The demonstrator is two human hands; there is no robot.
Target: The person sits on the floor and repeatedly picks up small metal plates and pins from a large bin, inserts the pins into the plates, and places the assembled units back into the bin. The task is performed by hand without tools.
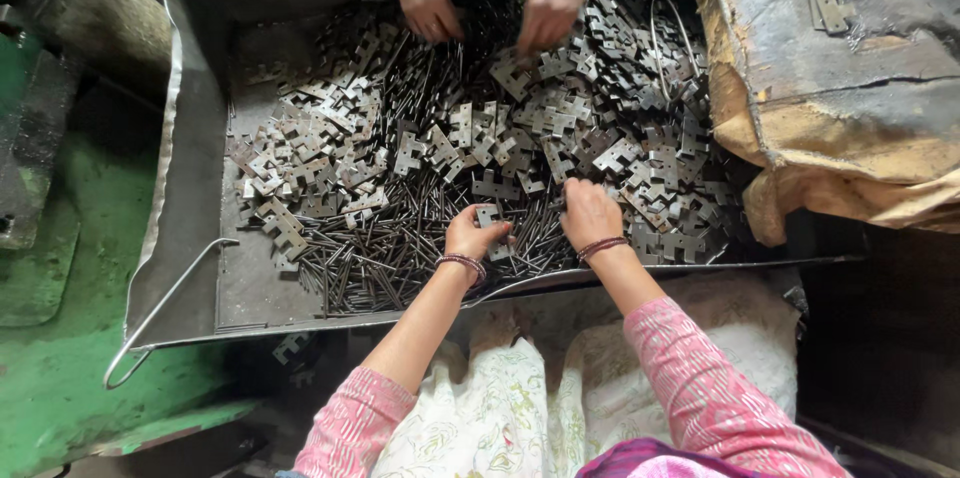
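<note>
Hinge plates point(470, 153) and pins point(400, 258) in metal tray point(190, 208)

From my feed, the fingertips of my left hand point(476, 231) and right hand point(590, 215) are buried among the pins point(400, 258), so I can't tell what either grips. The co-worker's hands point(428, 0) are cut off at the wrists by the top edge. The tray point(190, 188) runs past the top edge, and its floor is hidden under the hinge plates point(330, 153). The bench point(850, 58) is cropped on the right. My elbows leave the bottom edge.
</note>
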